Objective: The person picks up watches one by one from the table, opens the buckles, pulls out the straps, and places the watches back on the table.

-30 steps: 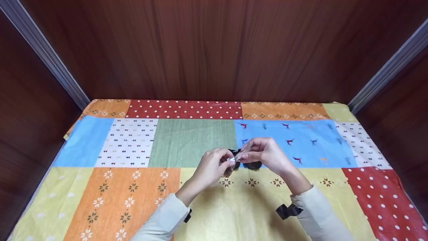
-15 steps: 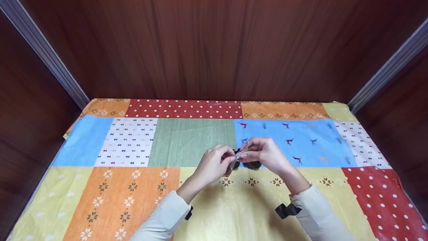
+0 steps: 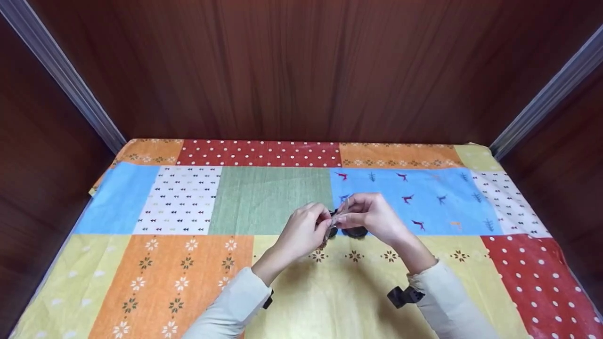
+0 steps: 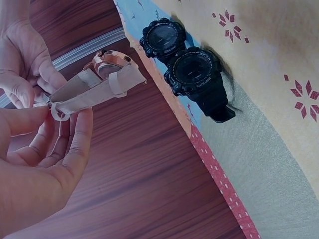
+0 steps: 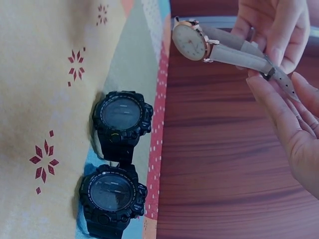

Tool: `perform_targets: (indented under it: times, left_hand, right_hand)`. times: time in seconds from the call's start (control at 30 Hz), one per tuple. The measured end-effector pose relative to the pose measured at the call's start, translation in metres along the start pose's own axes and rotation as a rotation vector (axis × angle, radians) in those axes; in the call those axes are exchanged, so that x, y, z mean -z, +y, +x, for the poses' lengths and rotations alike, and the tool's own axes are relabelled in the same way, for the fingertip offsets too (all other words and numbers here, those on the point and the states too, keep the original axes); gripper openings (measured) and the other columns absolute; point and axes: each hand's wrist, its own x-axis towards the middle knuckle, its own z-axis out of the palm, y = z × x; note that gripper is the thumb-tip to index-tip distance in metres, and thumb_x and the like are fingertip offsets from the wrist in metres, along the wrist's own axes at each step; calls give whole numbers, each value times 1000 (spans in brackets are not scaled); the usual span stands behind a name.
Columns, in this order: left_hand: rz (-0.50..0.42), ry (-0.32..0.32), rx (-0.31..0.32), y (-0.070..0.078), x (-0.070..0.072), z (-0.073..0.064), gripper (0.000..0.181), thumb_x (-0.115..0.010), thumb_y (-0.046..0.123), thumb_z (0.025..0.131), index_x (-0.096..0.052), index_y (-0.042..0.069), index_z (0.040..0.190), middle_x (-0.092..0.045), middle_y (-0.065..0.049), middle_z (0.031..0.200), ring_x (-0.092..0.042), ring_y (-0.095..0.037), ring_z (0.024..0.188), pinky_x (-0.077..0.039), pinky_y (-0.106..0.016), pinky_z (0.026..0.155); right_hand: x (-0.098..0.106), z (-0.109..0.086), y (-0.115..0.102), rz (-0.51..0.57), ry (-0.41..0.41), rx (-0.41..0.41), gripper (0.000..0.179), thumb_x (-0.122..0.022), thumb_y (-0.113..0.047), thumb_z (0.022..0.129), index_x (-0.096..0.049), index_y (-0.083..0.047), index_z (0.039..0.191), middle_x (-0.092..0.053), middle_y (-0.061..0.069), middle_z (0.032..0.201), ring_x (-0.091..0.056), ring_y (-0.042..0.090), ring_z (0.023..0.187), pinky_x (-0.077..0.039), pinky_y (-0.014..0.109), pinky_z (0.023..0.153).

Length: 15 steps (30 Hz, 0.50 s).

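Both hands hold a wristwatch with a rose-gold case, a pale round dial and a light strap. The strap is bent into a closed loop, its tip passing through the buckle. My left hand pinches the strap close to the buckle. From the other side, my right hand pinches the strap near its holed tip. The watch case hangs below the hands, largely hidden by the left hand in the head view.
Two black digital sport watches, a nearer one and a farther one in the left wrist view, lie side by side on the patchwork tablecloth, just beyond the hands. A brown wood-grain panel stands behind the table, with similar panels at both sides.
My left hand has shifted slightly right, closer to the right fingertips, and the white patch at its fingertips no longer shows. My right hand has stayed nearly still.
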Motion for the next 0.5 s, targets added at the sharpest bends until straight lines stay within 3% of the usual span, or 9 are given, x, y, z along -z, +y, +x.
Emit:
perform_targets:
  times: [0.5]
  left_hand:
    - [8,-22,-19,0,-1,-2,4,-55,8,88,-57,5,87,-56,-3,84,-54,-18,79,-44,-32,72]
  right_hand:
    - [-1,-1,0,-3,-1,0,18,-69,-1,78,-61,11,89,-67,18,81,-66,25,74,-53,36,66]
